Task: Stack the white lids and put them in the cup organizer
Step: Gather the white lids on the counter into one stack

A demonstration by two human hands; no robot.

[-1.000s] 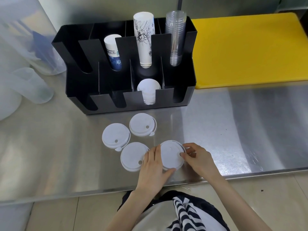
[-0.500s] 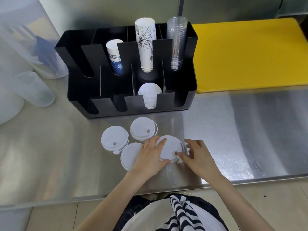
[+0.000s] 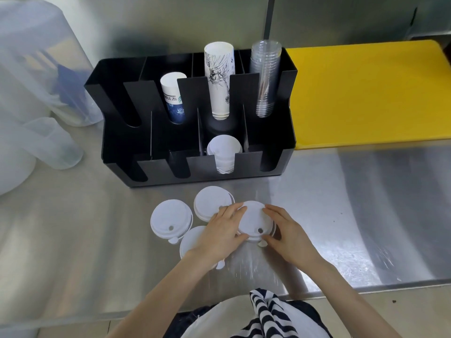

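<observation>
Head view: both hands meet on one white lid (image 3: 253, 219) lying near the front edge of the steel counter (image 3: 366, 203). The left hand (image 3: 220, 232) curls round the lid's left rim, fingertips at its far-left edge and thumb at the near edge. The right hand (image 3: 286, 234) mirrors it on the right rim, index finger at the far edge and thumb beside the lid's small tab. Whether the lid is lifted or still on the counter cannot be told.

Just beyond the left hand's fingertips lies a second lid (image 3: 211, 202), partly covered by them and touching or overlapping the held lid. To the left of the left hand sits a third lid (image 3: 169, 219), flat with its sip hole toward the person. Under the left wrist a fourth lid (image 3: 192, 242) shows only in part.

Farther ahead of both hands stands the black cup organizer (image 3: 195, 113). Its front row holds a stack of white lids (image 3: 224, 152) on edge; its back row holds a blue-printed paper cup stack (image 3: 173, 96), a tall sketched paper cup stack (image 3: 219, 79) and clear plastic cups (image 3: 264, 76). Beyond the right hand, a yellow board (image 3: 366, 93) lies beside the organizer.
</observation>
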